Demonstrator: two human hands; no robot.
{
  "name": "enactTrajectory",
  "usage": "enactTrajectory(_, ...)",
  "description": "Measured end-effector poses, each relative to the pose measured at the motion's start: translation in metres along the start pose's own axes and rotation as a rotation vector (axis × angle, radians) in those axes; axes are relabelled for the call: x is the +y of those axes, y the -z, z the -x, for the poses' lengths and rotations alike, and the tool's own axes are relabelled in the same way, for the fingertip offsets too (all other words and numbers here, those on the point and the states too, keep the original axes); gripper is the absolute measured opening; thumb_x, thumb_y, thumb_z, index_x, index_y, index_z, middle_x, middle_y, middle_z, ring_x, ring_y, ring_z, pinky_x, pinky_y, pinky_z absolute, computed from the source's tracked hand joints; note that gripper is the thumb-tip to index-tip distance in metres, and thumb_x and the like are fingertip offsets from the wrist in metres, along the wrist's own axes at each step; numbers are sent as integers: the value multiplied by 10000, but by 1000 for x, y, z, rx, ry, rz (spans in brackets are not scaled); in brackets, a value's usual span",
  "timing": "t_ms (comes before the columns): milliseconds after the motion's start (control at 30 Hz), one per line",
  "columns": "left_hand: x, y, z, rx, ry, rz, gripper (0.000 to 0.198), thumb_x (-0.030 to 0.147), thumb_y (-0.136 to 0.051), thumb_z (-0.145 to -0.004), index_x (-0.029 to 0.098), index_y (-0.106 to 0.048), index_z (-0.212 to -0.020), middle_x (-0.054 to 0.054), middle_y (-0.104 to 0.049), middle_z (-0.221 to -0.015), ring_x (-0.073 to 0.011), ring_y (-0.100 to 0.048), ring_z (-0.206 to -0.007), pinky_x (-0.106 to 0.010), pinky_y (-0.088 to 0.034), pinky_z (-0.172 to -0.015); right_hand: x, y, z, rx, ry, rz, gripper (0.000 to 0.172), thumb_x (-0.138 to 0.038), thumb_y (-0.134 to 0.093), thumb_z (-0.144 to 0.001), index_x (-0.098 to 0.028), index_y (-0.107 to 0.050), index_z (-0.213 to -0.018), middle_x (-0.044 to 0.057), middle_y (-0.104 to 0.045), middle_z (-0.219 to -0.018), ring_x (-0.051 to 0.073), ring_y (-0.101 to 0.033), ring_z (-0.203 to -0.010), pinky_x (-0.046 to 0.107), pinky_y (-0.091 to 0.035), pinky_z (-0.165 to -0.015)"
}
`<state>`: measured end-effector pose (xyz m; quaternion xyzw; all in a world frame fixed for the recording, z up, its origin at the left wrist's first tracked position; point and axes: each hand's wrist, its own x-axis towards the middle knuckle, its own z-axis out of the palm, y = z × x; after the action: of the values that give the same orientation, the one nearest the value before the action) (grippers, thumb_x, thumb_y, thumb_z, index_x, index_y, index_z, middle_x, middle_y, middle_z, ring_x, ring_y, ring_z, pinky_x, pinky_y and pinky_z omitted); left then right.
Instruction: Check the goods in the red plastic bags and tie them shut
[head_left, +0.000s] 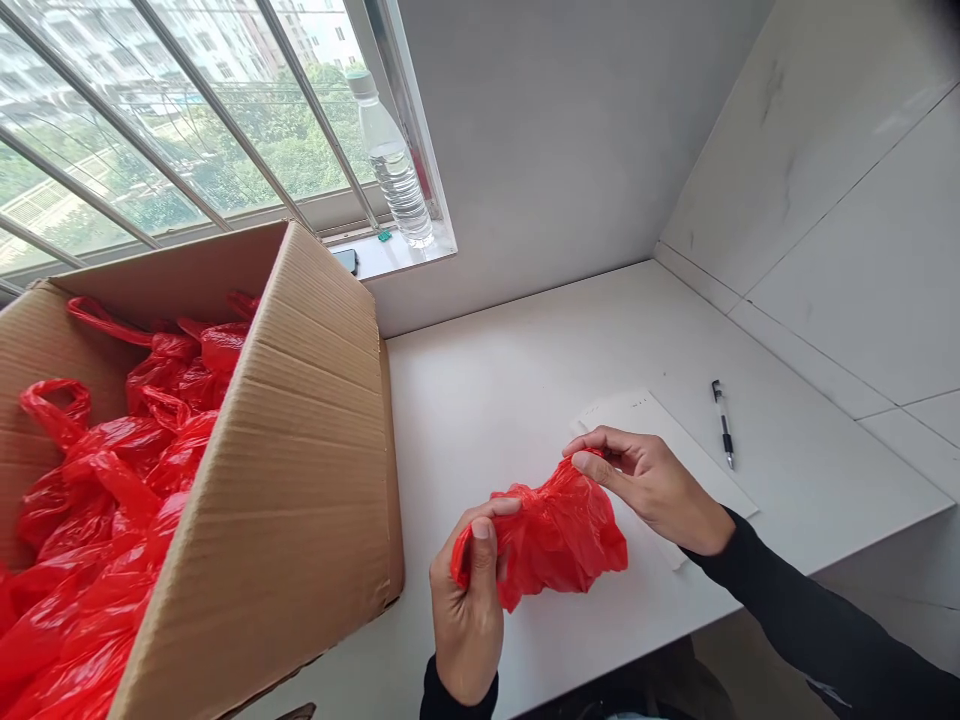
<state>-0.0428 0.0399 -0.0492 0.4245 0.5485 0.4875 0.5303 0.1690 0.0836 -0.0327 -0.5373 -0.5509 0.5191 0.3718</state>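
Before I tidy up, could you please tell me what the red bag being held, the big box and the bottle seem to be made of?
The red bag: thin, shiny plastic film, judging by its crinkles and slight see-through look. The box: matt brown cardboard, shown by its ridged surface. The bottle: clear, glossy, probably plastic given its ribbed wall.

My remote feed shows an indoor room; I cannot determine home or workroom. Indicators: barred window (pixel 195 130) overlooking multistorey buildings (pixel 217 40) and trees (pixel 262 115), water bottle (pixel 401 185) on the sill (pixel 382 262), white counter (pixel 510 380) against marble-patterned wall tiles (pixel 787 150).
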Motion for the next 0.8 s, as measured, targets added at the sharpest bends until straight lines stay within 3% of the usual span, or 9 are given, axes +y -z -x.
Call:
enactTrajectory(100, -12, 13, 3, -49, 77, 117, 458, 583, -479, -962, 195, -586, -741, 25, -457, -677, -93, -368, -547, -223, -334, -522, 11, 9, -1, 120, 34, 71, 256, -486, -628, -936, -250, -724, -955, 12, -693, -910, 183, -608, -859, 323, -472, -804)
enactTrajectory(200, -29, 30, 4, 53, 119, 134, 486, 594, -517, -941, 192, -470, -672, 34, -406, -680, -96, -352, -589, -215, -328, -555, 27, 20, -1, 218, 2, 137, 265, -499, -620, -935, -247, -702, -925, 15, -697, -923, 194, -612, -879, 331, -462, -820)
enactTrajectory(333, -41, 41, 1, 84, 135, 134, 469, 594, -521, -941, 195, -515, -695, 39, -418, -619, -107, -384, -603, -221, -369, -618, 37, 19, 1, 222, -19, 143, 273, -511, -552, -968, -256, -643, -939, 12, -671, -939, 198, -610, -913, 332, -468, -841)
enactTrajectory(433, -43, 33, 3, 96, 131, 166, 393, 595, -559, -921, 205, -610, -917, 19, -545, -675, -128, -517, -696, -243, -436, -716, 35, 6, 4, 128, -14, 131, 270, -523, -523, -974, -266, -604, -951, 28, -632, -1197, 217, -590, -1111, 334, -471, -942)
enactTrajectory(533, -46, 18, 11, 126, 189, 228, 443, 559, -604, -906, 215, -533, -1176, -1, -620, -753, -150, -591, -685, -271, -485, -635, 42, -11, 8, -57, -79, 205, 302, -567, -516, -958, -290, -573, -1064, 44, -613, -1269, 235, -612, -1122, 330, -535, -848)
enactTrajectory(600, -52, 8, 15, 164, 258, 273, 446, 585, -589, -898, 187, -528, -1089, -15, -622, -760, -153, -599, -607, -262, -471, -509, 56, -20, 8, -96, -96, 336, 407, -591, -519, -943, -314, -524, -1242, 55, -651, -1190, 252, -631, -1092, 359, -552, -824)
enactTrajectory(667, -60, 0, 19, 208, 318, 315, 464, 619, -593, -873, 174, -521, -981, -20, -608, -763, -153, -606, -579, -243, -450, -438, 75, -28, 6, -133, -55, 435, 514, -594, -535, -927, -311, -498, -1354, 71, -669, -1184, 270, -643, -1089, 417, -542, -910)
enactTrajectory(800, -68, -10, 20, 236, 354, 370, 568, 699, -604, -817, 141, -559, -915, -57, -628, -785, -157, -624, -600, -199, -407, -379, 100, -35, 5, -281, -44, 485, 425, -607, -539, -912, -317, -681, -1188, 70, -699, -1224, 292, -671, -1099, 396, -569, -906)
